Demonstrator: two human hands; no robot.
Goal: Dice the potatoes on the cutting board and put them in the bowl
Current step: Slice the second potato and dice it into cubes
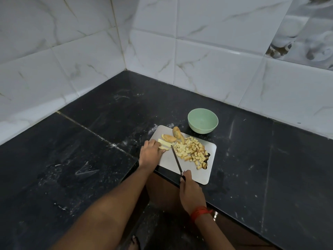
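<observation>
On the black, white-flecked stone counter lies a pale grey cutting board [168, 164] with rounded corners, its near edge jutting past the counter's rim. Small yellow potato cubes [191, 150] are heaped over its right half, some with brown skin. At the far left of the board lie rounded skin-on potato slabs [169, 138] and flat potato strips [164, 143]. The left hand [150, 152] rests over the strips, its bent fingers holding them down. The right hand [191, 192], a red thread band [200, 212] at its wrist, grips the dark handle of a thin knife [176, 158], whose blade slants between strips and cubes. A smooth, round pale-green bowl [203, 130] stands just beyond the board's far right corner.
</observation>
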